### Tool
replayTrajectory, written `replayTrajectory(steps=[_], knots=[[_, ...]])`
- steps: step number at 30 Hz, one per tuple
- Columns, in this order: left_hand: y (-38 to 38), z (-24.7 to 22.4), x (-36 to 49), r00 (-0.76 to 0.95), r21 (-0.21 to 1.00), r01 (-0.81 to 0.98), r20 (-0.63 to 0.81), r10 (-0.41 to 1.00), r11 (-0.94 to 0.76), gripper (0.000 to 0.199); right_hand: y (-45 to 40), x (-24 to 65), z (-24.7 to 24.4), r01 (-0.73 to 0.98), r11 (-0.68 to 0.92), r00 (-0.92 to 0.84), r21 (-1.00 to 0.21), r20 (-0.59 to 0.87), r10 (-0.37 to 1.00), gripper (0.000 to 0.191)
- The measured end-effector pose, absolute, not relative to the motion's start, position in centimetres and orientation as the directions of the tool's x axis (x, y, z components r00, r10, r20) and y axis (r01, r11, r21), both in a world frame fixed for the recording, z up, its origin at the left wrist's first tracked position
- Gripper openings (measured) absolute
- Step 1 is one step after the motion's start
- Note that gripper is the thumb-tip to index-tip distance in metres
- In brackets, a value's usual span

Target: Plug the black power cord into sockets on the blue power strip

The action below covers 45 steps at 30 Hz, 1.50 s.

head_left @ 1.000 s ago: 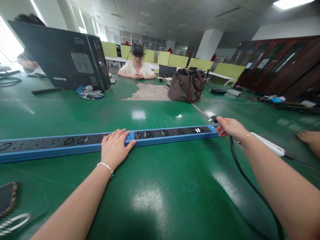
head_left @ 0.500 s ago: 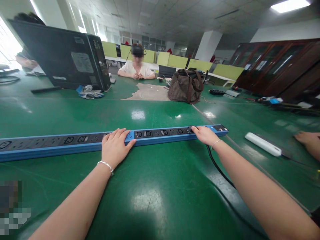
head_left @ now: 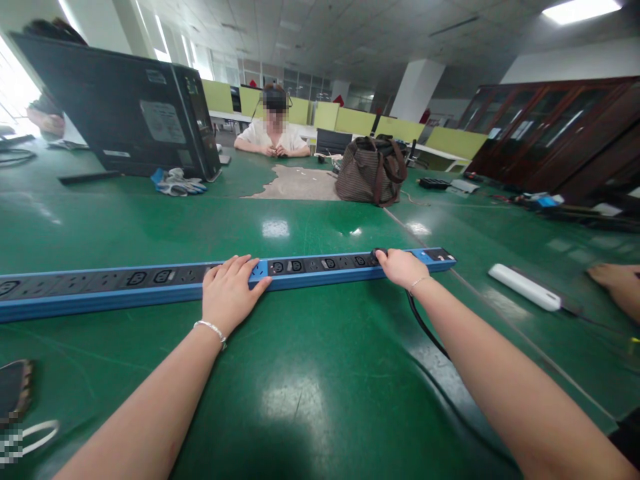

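The green worktop (head_left: pixel 310 373) carries everything I see. The long blue power distribution strip (head_left: pixel 100 287) lies across it from side to side, and I place the rest from that strip. Well behind its left half a black computer case (head_left: pixel 125 113) stands upright. Behind its right half sits a brown handbag (head_left: pixel 373 172). A white power strip (head_left: pixel 525 287) lies just past its right end, and another person's hand (head_left: pixel 617 280) rests farther right of that.

My left hand (head_left: pixel 230 290) lies flat on the middle of the blue strip with its grip wide and fingers spread, holding nothing and pressing down. My right hand (head_left: pixel 403 267) is near the strip's right end, its grip closed on a black plug (head_left: pixel 376 254) that meets a socket there. The black cable (head_left: pixel 425 327) trails from the plug toward me along my forearm.

I judge this to be the step of seating the plug in the strip. It calls for a straight push into the socket while the left hand steadies the strip.

The pale stickers on the computer case are too blurred to read. I can make out no brand or writing on the blue strip.
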<state>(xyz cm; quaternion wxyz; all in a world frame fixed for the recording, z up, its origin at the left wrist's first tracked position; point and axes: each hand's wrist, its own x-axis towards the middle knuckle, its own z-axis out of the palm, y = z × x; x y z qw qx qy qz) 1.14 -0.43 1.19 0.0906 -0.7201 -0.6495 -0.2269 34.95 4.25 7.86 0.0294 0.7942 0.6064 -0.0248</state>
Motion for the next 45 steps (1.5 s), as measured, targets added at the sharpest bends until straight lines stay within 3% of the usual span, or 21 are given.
replayTrajectory(steps=[6, 16, 22, 45], knots=[[-0.3, 1.2, 1.1, 0.057, 0.157, 0.978, 0.440, 0.896, -0.140, 0.050, 4.6, 34.7, 8.0, 0.956, -0.294, 0.294, 0.010, -0.083, 0.952, 0.058], [-0.5, 1.4, 1.2, 0.050, 0.185, 0.972, 0.437, 0.898, -0.144, 0.050, 5.3, 35.9, 7.5, 0.978, -0.206, 0.200, -0.017, -0.167, 0.966, 0.057], [-0.4, 1.3, 1.2, 0.056, 0.173, 0.974, 0.441, 0.896, -0.146, 0.050, 4.8, 34.7, 7.4, 0.957, -0.289, 0.290, 0.029, -0.125, 0.949, 0.059], [-0.3, 1.2, 1.1, 0.059, 0.153, 0.978, 0.443, 0.895, -0.140, 0.051, 4.6, 33.6, 8.3, 0.947, -0.319, 0.319, 0.023, -0.162, 0.934, 0.059]])
